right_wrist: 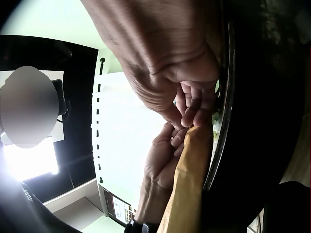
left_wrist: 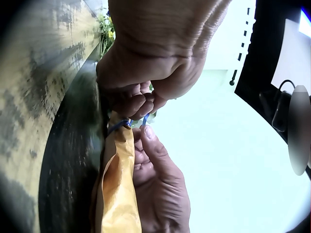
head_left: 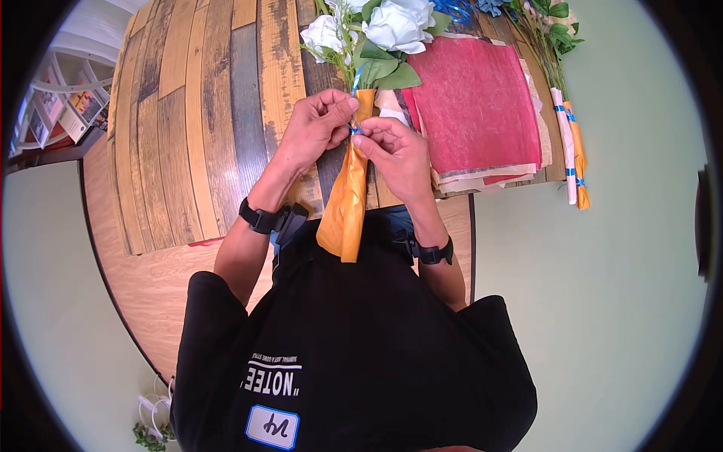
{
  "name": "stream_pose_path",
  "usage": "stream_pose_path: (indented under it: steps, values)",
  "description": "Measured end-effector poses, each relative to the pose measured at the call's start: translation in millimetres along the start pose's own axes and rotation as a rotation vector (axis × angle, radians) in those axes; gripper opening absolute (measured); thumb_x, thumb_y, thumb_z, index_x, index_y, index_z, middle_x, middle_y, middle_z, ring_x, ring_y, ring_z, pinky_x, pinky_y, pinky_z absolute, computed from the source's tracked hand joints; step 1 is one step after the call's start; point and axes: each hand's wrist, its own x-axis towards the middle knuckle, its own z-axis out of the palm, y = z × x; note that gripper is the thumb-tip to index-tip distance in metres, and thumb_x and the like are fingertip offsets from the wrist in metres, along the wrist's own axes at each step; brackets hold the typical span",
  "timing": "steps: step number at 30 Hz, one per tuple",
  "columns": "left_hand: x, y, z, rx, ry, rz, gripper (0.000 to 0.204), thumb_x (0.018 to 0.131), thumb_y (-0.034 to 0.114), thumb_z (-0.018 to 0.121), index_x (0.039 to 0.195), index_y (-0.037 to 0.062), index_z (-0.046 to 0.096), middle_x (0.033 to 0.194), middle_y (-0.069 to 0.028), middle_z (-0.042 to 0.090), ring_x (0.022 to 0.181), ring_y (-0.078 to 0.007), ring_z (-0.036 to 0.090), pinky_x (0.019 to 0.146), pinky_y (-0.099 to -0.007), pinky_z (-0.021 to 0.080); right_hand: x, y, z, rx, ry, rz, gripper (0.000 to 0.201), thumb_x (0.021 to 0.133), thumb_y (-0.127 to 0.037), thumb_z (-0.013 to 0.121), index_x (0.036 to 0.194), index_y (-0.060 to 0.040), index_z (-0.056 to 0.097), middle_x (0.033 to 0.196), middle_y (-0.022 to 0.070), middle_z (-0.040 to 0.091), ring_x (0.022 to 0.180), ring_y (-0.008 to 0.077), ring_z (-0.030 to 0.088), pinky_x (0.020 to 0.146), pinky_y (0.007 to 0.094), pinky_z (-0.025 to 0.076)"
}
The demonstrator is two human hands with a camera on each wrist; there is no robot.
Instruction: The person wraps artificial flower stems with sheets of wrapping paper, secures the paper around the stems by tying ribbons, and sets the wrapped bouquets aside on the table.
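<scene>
A bouquet of white roses (head_left: 395, 26) with green leaves has its stems wrapped in orange-yellow paper (head_left: 348, 203), whose lower end hangs over the table's near edge. Blue ribbon (left_wrist: 118, 127) circles the paper's narrow part. My left hand (head_left: 312, 128) pinches a ribbon end at the left of the wrap, thumb against finger. On the other side my right hand (head_left: 399, 154) has its thumb and fingertips pinched at the ribbon's knot. Both hands' fingertips nearly meet; in the right wrist view the fingers (right_wrist: 194, 109) hide the ribbon beside the paper (right_wrist: 187, 179).
Right of the hands lies a stack of red sheets (head_left: 478, 105) over paler paper. Another bouquet with white and yellow wrapped stems (head_left: 578, 158) sticks out past the table's right edge. Blue ribbon (head_left: 454, 9) lies at the back. Wooden planks (head_left: 181, 135) stretch to the left.
</scene>
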Motion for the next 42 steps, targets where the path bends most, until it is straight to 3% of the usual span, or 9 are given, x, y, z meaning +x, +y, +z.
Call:
stream_pose_path:
  steps: [7, 16, 23, 29, 31, 35, 38, 40, 42]
  values:
    - [0, -7, 2, -0.175, 0.022, -0.013, 0.021, 0.099, 0.022, 0.069, 0.094, 0.0032, 0.06, 0.068, 0.004, 0.051, 0.053, -0.0046, 0.045, 0.046, -0.021, 0.031, -4, 3, 7, -0.24, 0.131, -0.115, 0.014, 0.089, -0.002, 0.074, 0.102, 0.0018, 0.071, 0.088, 0.003, 0.068, 0.073, 0.0067, 0.063, 0.064, 0.0226, 0.051]
    - [-4, -10, -2, -0.142, 0.031, 0.034, 0.026, 0.102, 0.023, 0.062, 0.111, -0.0004, 0.067, 0.069, 0.0042, 0.05, 0.057, -0.0061, 0.048, 0.049, -0.0204, 0.035, 0, 0, 10, -0.124, 0.167, -0.019, 0.013, 0.096, -0.011, 0.07, 0.101, 0.0013, 0.072, 0.073, -0.0017, 0.063, 0.063, 0.0032, 0.055, 0.057, 0.0209, 0.044]
    - [-11, -16, -5, -0.161, 0.071, 0.039, 0.028, 0.102, 0.022, 0.062, 0.116, -0.0006, 0.069, 0.071, 0.0034, 0.052, 0.057, -0.0077, 0.05, 0.05, -0.0209, 0.038, 3, 4, 7, -0.062, 0.162, -0.005, 0.015, 0.097, -0.012, 0.07, 0.101, 0.0025, 0.071, 0.072, -0.0029, 0.062, 0.063, 0.0016, 0.052, 0.056, 0.0193, 0.041]
    - [-16, -10, 1, -0.004, 0.272, 0.18, 0.028, 0.1, 0.022, 0.065, 0.115, -0.0003, 0.073, 0.075, 0.0003, 0.061, 0.06, -0.0082, 0.054, 0.056, -0.0207, 0.047, 0, 0, 15, -0.079, 0.221, -0.011, 0.014, 0.096, -0.011, 0.07, 0.101, 0.0024, 0.071, 0.072, -0.0028, 0.062, 0.064, 0.0019, 0.053, 0.057, 0.0197, 0.043]
    - [-20, -7, -1, 0.306, 0.235, 0.4, 0.023, 0.1, 0.021, 0.066, 0.111, 0.0028, 0.076, 0.079, -0.0001, 0.063, 0.065, -0.0067, 0.055, 0.056, -0.0213, 0.047, -1, -2, 16, -0.193, 0.217, -0.003, 0.013, 0.094, -0.009, 0.071, 0.099, 0.0031, 0.072, 0.075, 0.0004, 0.065, 0.064, 0.0045, 0.057, 0.059, 0.0217, 0.045]
    - [-22, 4, 1, 0.329, 0.145, 0.259, 0.02, 0.099, 0.017, 0.067, 0.109, 0.0029, 0.077, 0.078, 0.0009, 0.06, 0.065, -0.0051, 0.053, 0.057, -0.0197, 0.046, 1, -2, 15, -0.391, 0.147, -0.159, 0.01, 0.094, -0.002, 0.07, 0.101, 0.0042, 0.073, 0.083, 0.0014, 0.067, 0.066, 0.0044, 0.059, 0.06, 0.0197, 0.047]
    - [-20, 8, 6, 0.379, 0.076, 0.284, 0.019, 0.099, 0.016, 0.067, 0.107, 0.0019, 0.076, 0.076, 0.0014, 0.061, 0.064, -0.0044, 0.052, 0.055, -0.0185, 0.043, 1, -10, 15, -0.474, 0.135, -0.257, 0.009, 0.091, 0.0, 0.071, 0.098, 0.0048, 0.073, 0.085, 0.0042, 0.068, 0.066, 0.0073, 0.061, 0.061, 0.0218, 0.049]
    - [-20, 11, 10, 0.443, 0.039, 0.275, 0.018, 0.099, 0.015, 0.066, 0.103, 0.0004, 0.076, 0.076, 0.0015, 0.063, 0.066, -0.0043, 0.054, 0.057, -0.0194, 0.043, 0, -11, 12, -0.513, 0.091, -0.263, 0.013, 0.088, -0.003, 0.072, 0.1, 0.0022, 0.074, 0.085, 0.0108, 0.069, 0.07, 0.0216, 0.067, 0.064, 0.0318, 0.053]
    - [-16, 8, 10, 0.464, 0.045, 0.304, 0.018, 0.099, 0.015, 0.067, 0.102, -0.0002, 0.076, 0.076, 0.0011, 0.064, 0.068, -0.0043, 0.055, 0.059, -0.0202, 0.044, 1, -12, 10, -0.511, 0.07, -0.262, 0.013, 0.088, -0.002, 0.071, 0.099, 0.0024, 0.074, 0.086, 0.0108, 0.069, 0.07, 0.022, 0.067, 0.065, 0.0319, 0.053]
